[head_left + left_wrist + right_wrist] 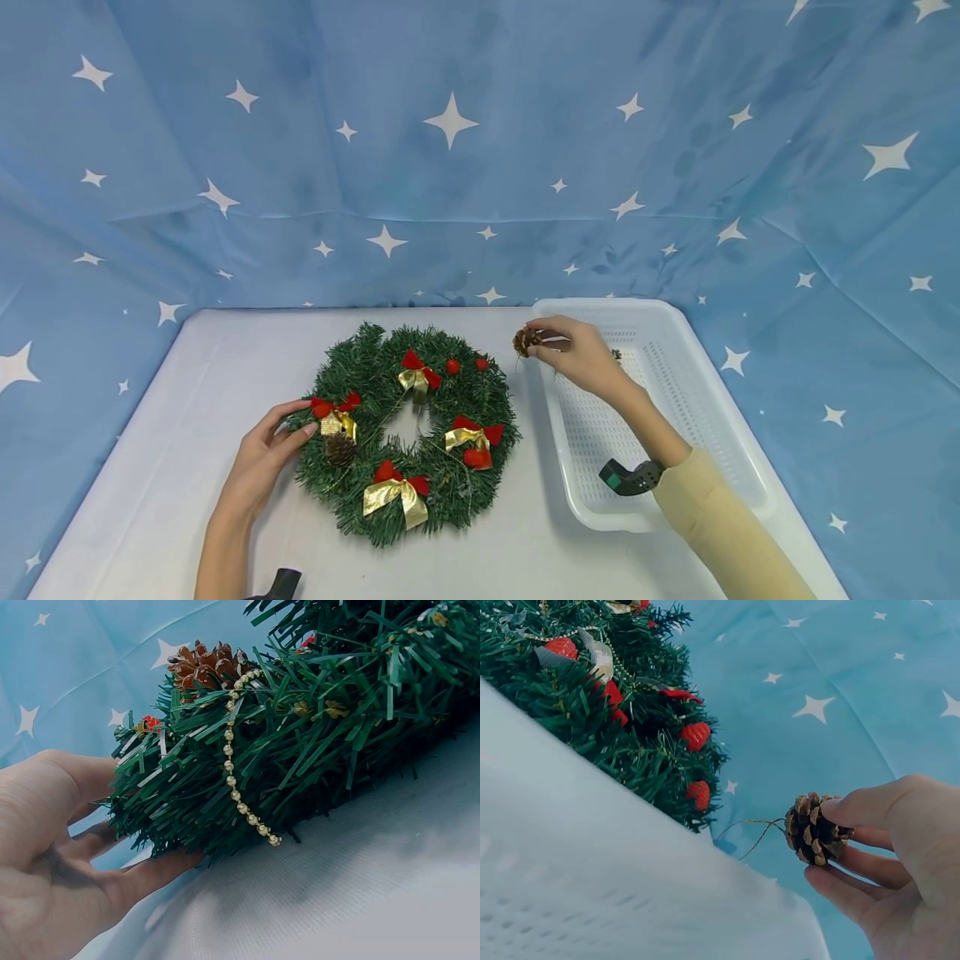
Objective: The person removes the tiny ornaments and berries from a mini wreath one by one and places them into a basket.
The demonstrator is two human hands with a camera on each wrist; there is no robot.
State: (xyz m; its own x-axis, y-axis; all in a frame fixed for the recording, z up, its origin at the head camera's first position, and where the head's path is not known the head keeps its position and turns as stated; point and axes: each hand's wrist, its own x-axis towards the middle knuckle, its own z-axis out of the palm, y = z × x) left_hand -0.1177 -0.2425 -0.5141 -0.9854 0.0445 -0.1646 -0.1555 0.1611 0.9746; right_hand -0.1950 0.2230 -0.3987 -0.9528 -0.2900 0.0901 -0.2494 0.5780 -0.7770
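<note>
A green Christmas wreath [491,400] lies on the white table, trimmed with red and gold bows, red berries and a pine cone [341,450]. My left hand [258,454] grips its left edge; in the left wrist view the fingers [161,874] reach round the greenery beside a gold bead string [231,780]. To the right of the wreath, my right hand [581,354] pinches a second pine cone [814,831] between thumb and fingers. A thin gold loop of cord [754,823] trails from that cone. The hand is raised over the basket's far left corner.
A white perforated plastic basket [558,417] stands right of the wreath, under my right forearm. Within it, a small dark piece [617,354] shows near the hand. Blue cloth with white stars [450,121] hangs behind the table and along both sides.
</note>
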